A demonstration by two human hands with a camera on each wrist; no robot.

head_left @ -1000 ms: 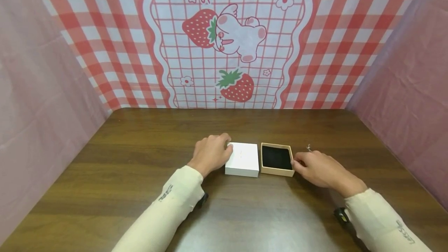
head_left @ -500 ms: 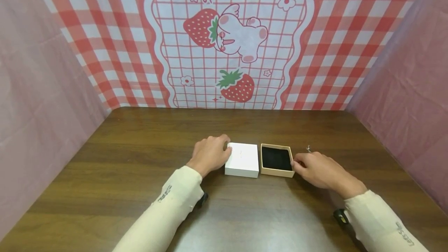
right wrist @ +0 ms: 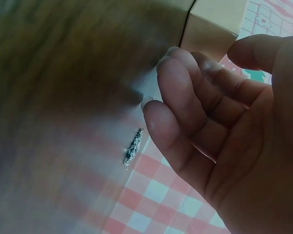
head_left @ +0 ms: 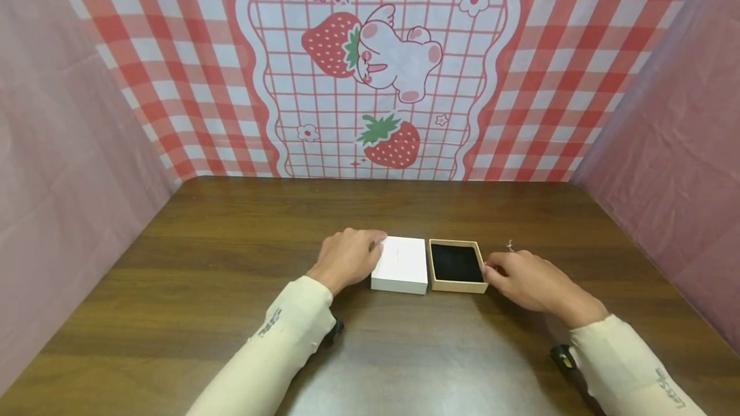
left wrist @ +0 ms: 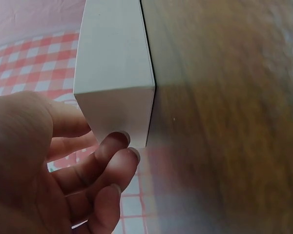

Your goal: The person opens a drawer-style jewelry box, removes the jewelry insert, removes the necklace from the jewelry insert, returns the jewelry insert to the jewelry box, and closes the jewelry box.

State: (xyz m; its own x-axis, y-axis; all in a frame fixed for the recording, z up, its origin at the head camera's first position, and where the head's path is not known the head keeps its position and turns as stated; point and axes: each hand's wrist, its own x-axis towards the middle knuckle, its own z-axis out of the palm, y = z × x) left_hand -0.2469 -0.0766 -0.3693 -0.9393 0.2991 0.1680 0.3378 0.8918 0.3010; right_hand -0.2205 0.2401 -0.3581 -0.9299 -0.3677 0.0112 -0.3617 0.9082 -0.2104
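Note:
A white lid-like box point(head_left: 400, 265) lies on the table, its smooth top facing up. At its left side is my left hand point(head_left: 349, 257), one finger stretched over the far left corner. In the left wrist view, loosely bent fingertips point(left wrist: 115, 141) rest at the end wall of that white box. Just to the right stands an uncovered tan box point(head_left: 458, 287) with a black lining point(head_left: 457, 263). My right hand point(head_left: 528, 278) is at the right wall of the tan box, fingers loosely bent, fingertips right at the wall.
Behind the right hand lies a small silver chain-like piece point(right wrist: 133, 148), partly hidden in the head view. The brown wooden table point(head_left: 370, 352) ends at a red-and-white checked strawberry cloth point(head_left: 370, 140). Pink cloths point(head_left: 670, 133) hang at both sides.
A finger of my left hand has come down and stretched right over the white box's far corner. The tan box has turned slightly. My right hand has barely moved.

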